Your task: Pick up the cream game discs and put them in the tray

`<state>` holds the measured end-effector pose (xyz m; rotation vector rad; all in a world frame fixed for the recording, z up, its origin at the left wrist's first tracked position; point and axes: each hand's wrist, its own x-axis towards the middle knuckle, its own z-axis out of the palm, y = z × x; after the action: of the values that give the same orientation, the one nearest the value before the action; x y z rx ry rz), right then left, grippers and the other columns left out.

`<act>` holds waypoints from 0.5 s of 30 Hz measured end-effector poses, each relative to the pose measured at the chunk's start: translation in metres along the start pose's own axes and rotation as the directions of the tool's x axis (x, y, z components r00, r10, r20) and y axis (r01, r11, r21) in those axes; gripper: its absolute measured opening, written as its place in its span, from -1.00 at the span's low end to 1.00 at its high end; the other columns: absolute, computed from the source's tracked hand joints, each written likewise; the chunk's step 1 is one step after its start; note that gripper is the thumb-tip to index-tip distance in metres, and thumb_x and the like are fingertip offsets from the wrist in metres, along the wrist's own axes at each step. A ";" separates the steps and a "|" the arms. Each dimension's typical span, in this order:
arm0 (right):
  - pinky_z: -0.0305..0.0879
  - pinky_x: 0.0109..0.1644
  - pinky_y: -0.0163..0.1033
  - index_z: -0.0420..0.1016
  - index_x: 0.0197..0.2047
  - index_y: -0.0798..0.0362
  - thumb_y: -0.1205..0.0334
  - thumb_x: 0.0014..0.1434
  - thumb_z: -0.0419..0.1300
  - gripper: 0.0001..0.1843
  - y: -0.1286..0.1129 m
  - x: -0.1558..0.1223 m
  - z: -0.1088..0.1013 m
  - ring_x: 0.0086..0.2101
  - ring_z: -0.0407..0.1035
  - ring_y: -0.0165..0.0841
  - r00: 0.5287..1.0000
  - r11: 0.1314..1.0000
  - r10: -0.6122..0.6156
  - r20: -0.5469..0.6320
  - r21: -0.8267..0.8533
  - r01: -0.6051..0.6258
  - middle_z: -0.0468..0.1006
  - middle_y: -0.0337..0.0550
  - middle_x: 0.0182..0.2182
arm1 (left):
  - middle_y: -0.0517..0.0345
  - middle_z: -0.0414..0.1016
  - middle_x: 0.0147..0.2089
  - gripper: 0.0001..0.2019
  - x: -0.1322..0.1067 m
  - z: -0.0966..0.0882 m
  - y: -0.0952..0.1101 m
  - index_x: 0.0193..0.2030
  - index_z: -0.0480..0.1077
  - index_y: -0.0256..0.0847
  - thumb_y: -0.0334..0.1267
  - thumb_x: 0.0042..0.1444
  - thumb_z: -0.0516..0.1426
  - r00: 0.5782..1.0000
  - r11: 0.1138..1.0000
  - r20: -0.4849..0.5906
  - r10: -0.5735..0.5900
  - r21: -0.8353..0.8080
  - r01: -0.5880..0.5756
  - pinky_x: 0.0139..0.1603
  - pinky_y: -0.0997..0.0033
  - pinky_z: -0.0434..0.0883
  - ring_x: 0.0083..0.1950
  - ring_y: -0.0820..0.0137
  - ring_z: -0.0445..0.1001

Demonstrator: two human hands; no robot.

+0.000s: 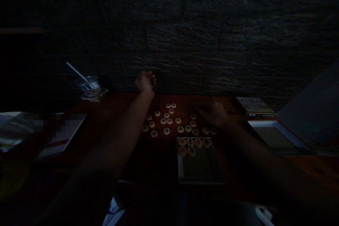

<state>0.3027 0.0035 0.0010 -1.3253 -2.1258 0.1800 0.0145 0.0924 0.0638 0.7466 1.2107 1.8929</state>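
Note:
Round Chinese chess pieces (169, 120) with red or black characters lie scattered over the dark wooden table. My left hand (145, 81) is raised beyond them near the wall, its fingers curled in. What it holds, if anything, is hidden. My right hand (214, 112) is over the right side of the pieces, fingers stretched leftward and dim in shadow, nothing visible in them. A piece (193, 116) lies just below its fingertips. In front of me is a shallow box (180, 169) with several pieces along its far and left part, among them a red one (182, 151).
A dark stone wall (169, 42) stands behind the table. At the left are a clear cup (91, 85) with a straw and a paper sheet (66, 136). At the right are a patterned box (254, 105) and an open pale tray or lid (275, 134). The light is very low.

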 end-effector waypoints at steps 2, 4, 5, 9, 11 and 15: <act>0.53 -0.01 -0.18 0.73 -0.04 0.04 0.24 0.27 0.24 -0.73 -0.001 -0.001 0.000 -0.11 0.66 -0.18 1.000 1.000 0.003 0.018 -0.008 -0.003 0.74 -0.06 -0.05 | 0.28 0.45 -0.57 -0.77 0.002 0.009 0.005 -0.33 0.43 -0.16 -0.09 0.27 0.11 1.000 1.000 -0.018 -0.010 -0.020 0.010 -0.49 0.58 0.28 -0.58 0.56 0.38; 0.52 0.01 -0.18 0.72 -0.03 0.04 0.26 0.26 0.25 -0.73 -0.002 -0.001 -0.002 -0.10 0.65 -0.18 1.000 1.000 0.009 0.030 -0.017 -0.009 0.74 -0.05 -0.05 | 0.25 0.49 -0.53 -0.77 -0.001 0.013 0.008 -0.35 0.45 -0.17 -0.13 0.27 0.12 0.999 1.000 0.034 0.010 0.004 -0.010 -0.50 0.57 0.28 -0.57 0.56 0.39; 0.51 0.03 -0.18 0.72 -0.03 0.04 0.27 0.26 0.25 -0.73 -0.002 -0.001 -0.004 -0.09 0.65 -0.18 0.999 1.000 0.012 0.035 -0.021 -0.011 0.74 -0.06 -0.05 | 0.22 0.51 -0.50 -0.78 -0.003 0.011 0.008 -0.37 0.46 -0.18 -0.16 0.26 0.12 0.995 0.998 0.091 0.044 0.043 -0.048 -0.51 0.56 0.28 -0.56 0.55 0.39; 0.48 0.04 -0.19 0.72 -0.06 0.05 0.30 0.28 0.23 -0.75 -0.003 -0.002 -0.009 -0.06 0.64 -0.17 0.999 0.999 0.023 0.042 -0.028 -0.022 0.74 -0.05 -0.05 | 0.17 0.54 -0.47 -0.83 -0.018 -0.015 0.008 -0.44 0.53 -0.18 -0.30 0.18 0.21 0.868 0.856 0.437 0.238 0.328 -0.400 -0.46 0.55 0.30 -0.49 0.50 0.43; 0.48 0.03 -0.20 0.73 -0.07 0.07 0.32 0.26 0.23 -0.75 -0.005 -0.002 -0.009 -0.08 0.64 -0.17 0.999 0.999 0.025 0.040 -0.029 -0.024 0.74 -0.04 -0.06 | 0.15 0.61 -0.38 -0.93 -0.026 -0.037 0.004 -0.42 0.59 -0.15 -0.33 0.07 0.30 0.739 0.679 0.624 0.253 0.430 -0.595 -0.29 0.54 0.37 -0.35 0.44 0.50; 0.48 0.02 -0.19 0.72 -0.05 0.07 0.31 0.27 0.23 -0.74 -0.007 -0.002 -0.007 -0.08 0.65 -0.17 0.999 1.000 0.011 0.037 -0.025 -0.010 0.74 -0.04 -0.05 | 0.10 0.70 -0.22 -0.89 -0.032 -0.073 -0.013 -0.31 0.65 -0.09 -0.21 0.16 0.27 0.667 0.531 0.728 0.158 0.506 -0.679 0.03 0.33 0.42 -0.14 0.27 0.58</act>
<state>0.3016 -0.0034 0.0084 -1.3577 -2.1583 0.1840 -0.0220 0.0346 0.0215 2.1555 1.4244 1.1898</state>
